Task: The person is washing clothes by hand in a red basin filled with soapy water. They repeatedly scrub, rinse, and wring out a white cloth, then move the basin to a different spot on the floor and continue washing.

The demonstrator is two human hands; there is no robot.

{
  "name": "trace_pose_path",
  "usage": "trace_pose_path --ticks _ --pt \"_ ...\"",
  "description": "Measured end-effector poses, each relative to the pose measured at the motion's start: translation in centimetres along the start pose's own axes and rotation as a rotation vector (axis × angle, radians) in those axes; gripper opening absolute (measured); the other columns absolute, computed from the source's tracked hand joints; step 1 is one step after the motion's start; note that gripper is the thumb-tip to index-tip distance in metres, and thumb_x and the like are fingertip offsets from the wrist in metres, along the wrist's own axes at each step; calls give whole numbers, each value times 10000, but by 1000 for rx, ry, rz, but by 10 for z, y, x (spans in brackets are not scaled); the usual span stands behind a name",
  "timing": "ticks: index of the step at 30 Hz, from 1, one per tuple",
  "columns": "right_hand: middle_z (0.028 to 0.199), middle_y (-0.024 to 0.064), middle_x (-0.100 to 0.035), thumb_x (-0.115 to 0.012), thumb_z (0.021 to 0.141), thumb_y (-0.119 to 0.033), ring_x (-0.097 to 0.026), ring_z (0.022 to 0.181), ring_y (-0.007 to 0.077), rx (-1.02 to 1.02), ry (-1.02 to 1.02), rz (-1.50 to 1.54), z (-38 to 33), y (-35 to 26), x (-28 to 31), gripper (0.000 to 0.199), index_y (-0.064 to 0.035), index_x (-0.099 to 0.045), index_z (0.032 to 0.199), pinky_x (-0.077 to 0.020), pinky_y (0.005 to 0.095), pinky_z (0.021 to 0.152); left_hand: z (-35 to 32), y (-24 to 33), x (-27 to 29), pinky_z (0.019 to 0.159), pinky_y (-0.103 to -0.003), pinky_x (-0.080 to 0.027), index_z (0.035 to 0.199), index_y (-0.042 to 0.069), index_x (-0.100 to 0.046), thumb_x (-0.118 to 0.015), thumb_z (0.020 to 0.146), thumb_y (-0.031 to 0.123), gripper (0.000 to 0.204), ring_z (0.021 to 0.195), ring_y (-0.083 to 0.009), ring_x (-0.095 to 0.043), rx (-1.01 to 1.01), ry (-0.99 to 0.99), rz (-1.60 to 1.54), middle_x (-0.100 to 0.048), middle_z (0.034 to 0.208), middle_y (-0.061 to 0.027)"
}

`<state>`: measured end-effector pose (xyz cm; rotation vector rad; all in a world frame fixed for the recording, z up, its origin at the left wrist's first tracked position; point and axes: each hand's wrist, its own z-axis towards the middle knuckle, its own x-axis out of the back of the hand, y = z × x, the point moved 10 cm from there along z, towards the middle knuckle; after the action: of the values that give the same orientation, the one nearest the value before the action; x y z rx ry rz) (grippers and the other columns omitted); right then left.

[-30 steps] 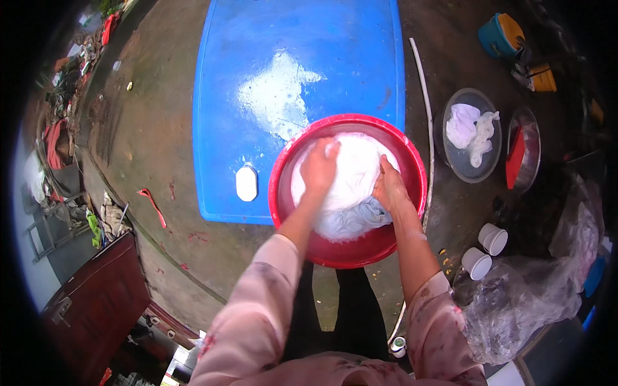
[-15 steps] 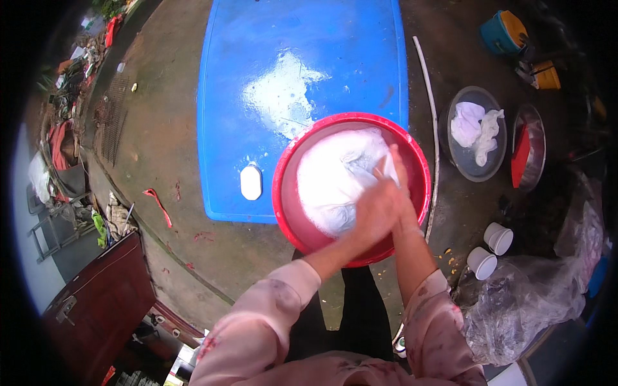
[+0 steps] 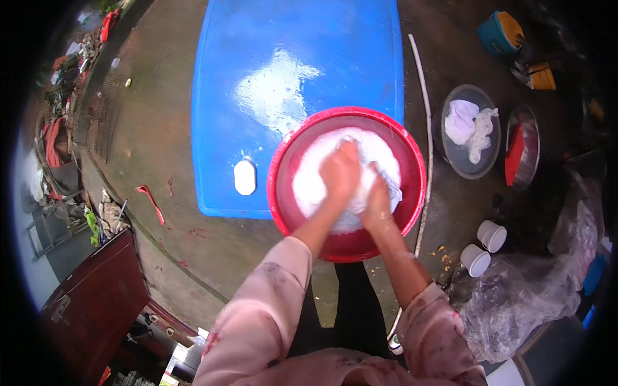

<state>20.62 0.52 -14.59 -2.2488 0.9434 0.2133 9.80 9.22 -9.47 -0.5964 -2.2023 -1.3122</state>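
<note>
A red basin (image 3: pixel 275 186) overlaps the near right corner of a blue table (image 3: pixel 290 38). White suds and a wet, pale cloth (image 3: pixel 390 181) fill much of it. Over the suds, my left hand (image 3: pixel 341 170) is closed in a fist on part of the cloth. My right hand (image 3: pixel 378 201), just to its right and lower, grips another part, with bluish folds showing beside its fingers. Much of the cloth is hidden by foam and my hands. A white, long eight-sided piece, perhaps soap or its dish (image 3: pixel 244 177), lies on the table left of the basin.
On the right, a grey basin (image 3: pixel 473 168) holds white cloths, beside a metal basin (image 3: pixel 532 154) with a red piece inside. Two white buckets (image 3: pixel 492 237) and clear plastic sheeting (image 3: pixel 508 309) lie nearer. A pale pipe (image 3: pixel 423 103) runs along the table's right side.
My hands were close together at the right of the basin. Now the left hand has moved left and up, the right hand down, and they are apart with cloth between them.
</note>
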Motion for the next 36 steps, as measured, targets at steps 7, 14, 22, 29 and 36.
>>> trace_pose_path --ticks 7,14,22,29,36 --pt "886 -2 -622 -507 964 -420 -604 841 123 -214 -360 297 9 -26 -3 341 -100 -624 984 -521 309 764 -94 83 -1 602 -461 -503 794 124 -630 -591 850 207 108 708 -325 -665 -613 -36 -139 -645 718 -144" --pt "1188 45 -616 -485 988 -299 -610 1047 188 -334 -186 -102 -45 -12 -26 365 -15 -551 1207 -469 332 936 18 -39 10 726 -409 -505 891 43 -646 -622 869 375 334 797 -330 -657 -141 -410 -171 -674 854 -191" --pt "987 155 -641 -575 937 -170 -606 938 184 308 -125 -1100 -18 -113 -29 257 -18 -523 1138 -471 314 836 5 -16 60 888 -327 -458 1124 46 -616 -600 764 -26 368 1037 -275 -587 -108 -662 -344 -624 1074 -174" --pt "1025 286 -644 -569 907 -249 -619 984 460 422 49 -1184 21 -83 -68 437 -57 -389 1256 -486 465 865 -25 35 54 1022 -527 -305 1253 149 -559 -607 759 64 503 1228 -324 -441 -762 -19 463 -503 1269 -162" --pt "966 261 -660 -578 896 -300 -655 913 391 173 89 -1741 60 -44 -26 445 3 -467 1202 -515 469 808 -24 -29 -23 1095 -525 -262 1439 187 -379 -563 896 296 584 1307 -320 -405 -578 -334 744 -414 1422 -172"
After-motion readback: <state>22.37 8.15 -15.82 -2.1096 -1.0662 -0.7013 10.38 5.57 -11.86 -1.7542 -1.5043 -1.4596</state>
